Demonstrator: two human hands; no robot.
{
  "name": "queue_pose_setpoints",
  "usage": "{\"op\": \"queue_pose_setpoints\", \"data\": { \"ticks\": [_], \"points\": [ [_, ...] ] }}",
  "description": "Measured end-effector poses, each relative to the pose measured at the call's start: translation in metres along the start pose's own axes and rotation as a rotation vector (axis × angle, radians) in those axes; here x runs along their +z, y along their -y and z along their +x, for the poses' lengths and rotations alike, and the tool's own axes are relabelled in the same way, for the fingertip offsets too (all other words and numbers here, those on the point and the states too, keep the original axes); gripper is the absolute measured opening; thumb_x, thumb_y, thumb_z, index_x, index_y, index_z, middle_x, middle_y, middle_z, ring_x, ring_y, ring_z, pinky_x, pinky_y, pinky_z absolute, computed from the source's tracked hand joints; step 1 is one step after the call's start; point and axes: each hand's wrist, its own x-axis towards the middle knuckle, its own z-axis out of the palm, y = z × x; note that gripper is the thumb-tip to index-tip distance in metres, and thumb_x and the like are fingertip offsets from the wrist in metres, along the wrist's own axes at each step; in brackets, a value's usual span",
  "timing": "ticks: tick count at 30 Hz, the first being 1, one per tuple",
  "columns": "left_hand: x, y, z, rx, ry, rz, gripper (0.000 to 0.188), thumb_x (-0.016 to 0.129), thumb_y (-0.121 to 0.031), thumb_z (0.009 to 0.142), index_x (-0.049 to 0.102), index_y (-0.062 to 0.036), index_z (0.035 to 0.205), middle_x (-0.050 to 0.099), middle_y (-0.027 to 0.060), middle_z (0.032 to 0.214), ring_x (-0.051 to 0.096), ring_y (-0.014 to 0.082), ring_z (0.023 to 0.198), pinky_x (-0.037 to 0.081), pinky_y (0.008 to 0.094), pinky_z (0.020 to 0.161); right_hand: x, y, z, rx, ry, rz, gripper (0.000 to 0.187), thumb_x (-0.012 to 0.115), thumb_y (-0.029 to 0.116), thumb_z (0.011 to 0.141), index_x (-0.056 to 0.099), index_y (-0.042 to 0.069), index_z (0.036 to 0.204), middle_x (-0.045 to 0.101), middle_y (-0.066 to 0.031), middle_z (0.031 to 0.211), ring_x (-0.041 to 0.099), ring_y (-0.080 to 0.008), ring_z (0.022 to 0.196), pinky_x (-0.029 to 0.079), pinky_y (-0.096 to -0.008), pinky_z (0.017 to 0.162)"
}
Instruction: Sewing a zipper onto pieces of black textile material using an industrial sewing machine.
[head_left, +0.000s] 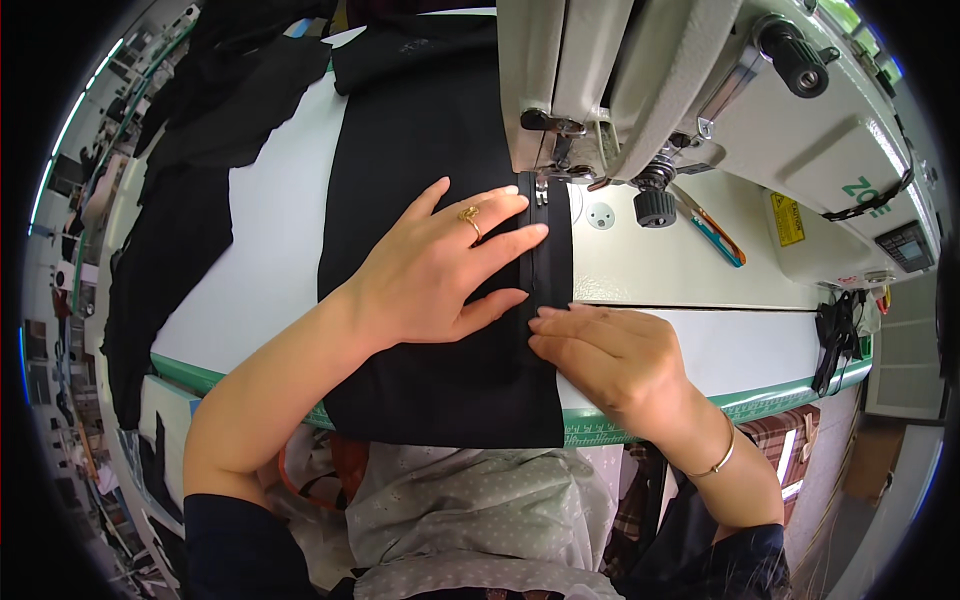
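Observation:
A long panel of black fabric [430, 400] lies on the machine bed and over the table's front edge. A narrow black strip [533, 265] runs along it near its right side, up to the presser foot [542, 190] of the sewing machine [640, 80]. My left hand [440, 260], with a ring on one finger, rests on the panel with fingers spread, their tips beside the strip just below the foot. Nearer to me, my right hand [610, 355] has its fingers pressed together at the strip and the fabric's right part. What lies under those fingertips is hidden.
Snips with teal and orange handles [718, 235] lie on the bed at right. More black cloth [190, 220] is heaped along the left. A green measuring edge [720, 408] borders the table front. A bundle of black cords [838, 340] hangs at the right end.

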Motion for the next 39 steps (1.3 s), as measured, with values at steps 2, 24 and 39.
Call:
{"op": "queue_pose_setpoints", "data": {
  "ticks": [2,24,39],
  "points": [
    [0.001,0.002,0.001,0.022,-0.044,-0.001,0.059,0.076,-0.021,0.076,0.061,-0.0144,0.133,0.055,0.0109,0.139,0.056,0.0296,0.127,0.041,0.057,0.106,0.0,-0.003,0.001,-0.016,0.002,-0.014,0.015,0.07,0.003,0.074,0.071,-0.001,0.089,0.074,-0.0119,0.095,0.074,-0.0246,0.087,0.062,-0.0345,0.081],
    [0.007,0.043,0.021,0.288,-0.267,0.025,0.018,0.072,-0.015,0.083,0.073,-0.0107,0.101,0.068,0.0064,0.111,0.067,0.0242,0.103,0.05,0.0467,0.096,0.002,-0.041,0.021,-0.12,0.011,-0.043,0.018,0.07,0.0,0.072,0.071,0.001,0.09,0.074,-0.0104,0.097,0.074,-0.0255,0.089,0.062,-0.0355,0.082],
    [0.017,-0.014,0.013,-0.354,-0.202,-0.144,0.039,0.075,-0.004,0.076,0.054,-0.0075,0.109,0.049,0.0073,0.129,0.046,0.0293,0.121,0.034,0.0448,0.1,0.01,-0.048,0.021,-0.149,-0.068,-0.086,0.012,0.07,0.004,0.075,0.069,0.004,0.087,0.073,-0.0063,0.096,0.073,-0.02,0.089,0.061,-0.0315,0.08]
  ]
}}
